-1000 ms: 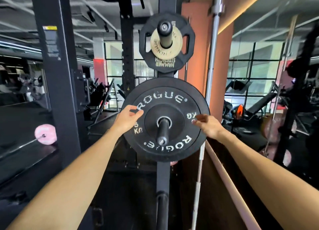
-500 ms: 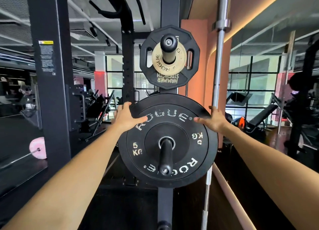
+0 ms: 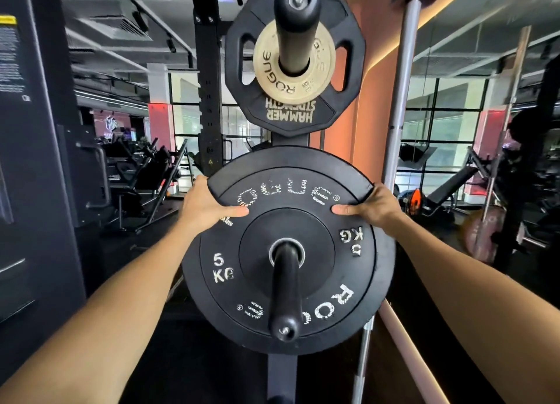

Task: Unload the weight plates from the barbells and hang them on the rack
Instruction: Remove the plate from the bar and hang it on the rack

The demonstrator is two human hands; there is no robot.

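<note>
A black 5 kg Rogue bumper plate [image 3: 288,282] hangs on the rack's lower storage peg [image 3: 285,294], with another black plate just behind it. My left hand [image 3: 206,205] grips its upper left rim, thumb lying on the face. At the upper right rim my right hand [image 3: 371,206] grips the same plate, thumb on the face and fingers behind the edge. On the upper peg [image 3: 295,24] sit a small gold Rogue plate [image 3: 266,61] and a black Hammer Strength plate [image 3: 291,112] behind it.
The black rack upright [image 3: 281,376] carries both pegs. A steel barbell [image 3: 401,100] stands upright just right of the plates. A wide dark post [image 3: 33,161] fills the left side. Gym machines and windows lie beyond, and an orange wall [image 3: 366,124] rises behind the rack.
Both hands have slid up from the plate's sides to its upper rim, and the camera has come closer to the rack. The plate stays on the lower peg.
</note>
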